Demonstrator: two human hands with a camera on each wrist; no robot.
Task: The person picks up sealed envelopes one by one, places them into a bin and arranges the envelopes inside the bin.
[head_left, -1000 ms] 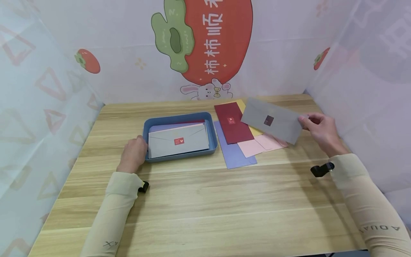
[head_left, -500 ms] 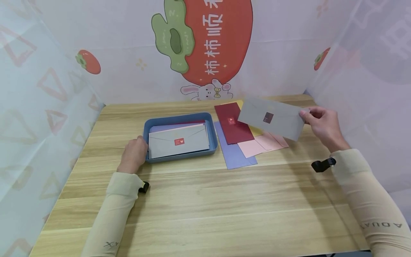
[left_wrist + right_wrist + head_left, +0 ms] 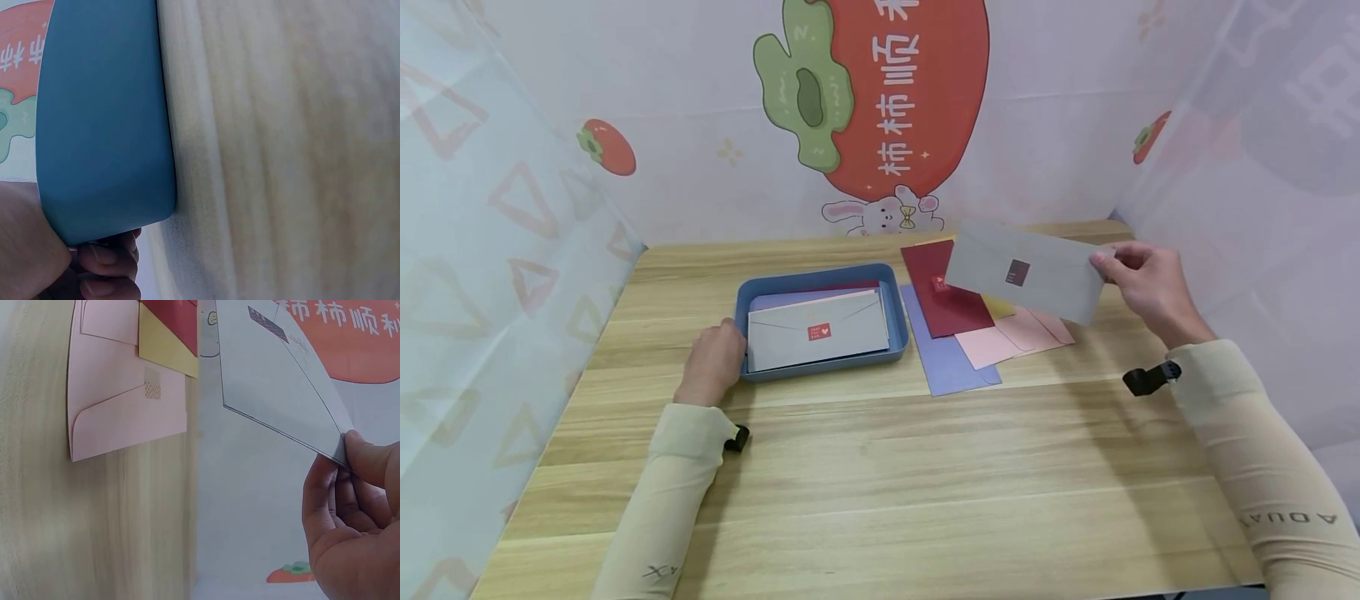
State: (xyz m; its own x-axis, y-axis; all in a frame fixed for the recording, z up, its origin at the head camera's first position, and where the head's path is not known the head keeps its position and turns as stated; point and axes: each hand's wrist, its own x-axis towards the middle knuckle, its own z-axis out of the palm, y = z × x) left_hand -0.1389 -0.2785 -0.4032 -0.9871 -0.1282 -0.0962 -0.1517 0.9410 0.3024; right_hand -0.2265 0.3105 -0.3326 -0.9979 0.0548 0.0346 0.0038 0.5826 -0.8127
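My right hand (image 3: 1152, 287) pinches the right end of a grey envelope (image 3: 1052, 279) between thumb and fingers. The envelope is tilted above the table, over loose envelopes, and carries a dark red seal. In the right wrist view the thumb lies on one face of the envelope (image 3: 281, 394), with the fingers behind it. At the left end of a blue tray (image 3: 820, 364), my left hand (image 3: 711, 358) grips the wall. The left wrist view shows curled fingers (image 3: 109, 259) against the tray's corner. In the tray lies a stack topped by a grey envelope (image 3: 782, 337) with a red seal.
Right of the tray, a dark red envelope (image 3: 955, 310), a periwinkle envelope (image 3: 951, 371) and pink envelopes (image 3: 992, 343) overlap on the wooden table (image 3: 880, 492). A yellow envelope (image 3: 998, 309) is partly covered. Printed cloth walls (image 3: 700, 183) border the back and sides.
My right hand has risen slightly, then moved a little left with the grey envelope, which now covers more of the dark red one. My left hand and the tray stay put.
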